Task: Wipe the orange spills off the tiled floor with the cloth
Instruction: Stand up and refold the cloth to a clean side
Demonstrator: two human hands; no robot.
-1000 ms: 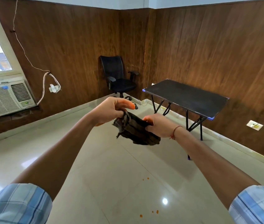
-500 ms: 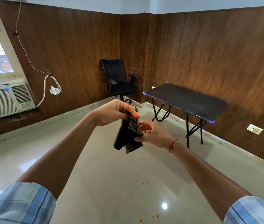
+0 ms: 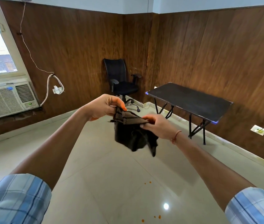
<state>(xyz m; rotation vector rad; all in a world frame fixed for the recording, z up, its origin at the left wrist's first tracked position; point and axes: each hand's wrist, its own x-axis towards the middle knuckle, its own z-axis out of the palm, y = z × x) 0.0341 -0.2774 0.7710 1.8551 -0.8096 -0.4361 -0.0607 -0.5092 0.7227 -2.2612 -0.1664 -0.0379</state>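
- The cloth (image 3: 132, 136) hangs in the air between the two hands, well above the tiled floor (image 3: 111, 175) and touching nothing else.
- The left hand (image 3: 103, 107) pinches one end of the cloth's upper edge between thumb and curled fingers. The right hand (image 3: 158, 126) pinches the other end. The brown striped edge is drawn fairly taut between them, and the dark remainder droops below.
- The step in hand looks like opening and arranging the cloth before any wiping. No part of it has met the floor yet.
- To do it well, fold the cloth into a flat pad of several layers with one clean face turned down. Tuck in the loose corner that dangles at the lower right, so it cannot trail through the drops.
- The orange spills (image 3: 147, 183) lie in two small groups. One pair of drops sits lower in view than the cloth. A second scatter (image 3: 157, 217) lies at the bottom edge of the view, near a bright glint of light on the tile.
- On such glossy tile the drops will probably smear. Draw each group inward towards its centre, and turn to a fresh face before the second group.
- The fingertips of both hands look orange. Whether that is wet spill I cannot tell, so it is safest to handle the pad by its back.
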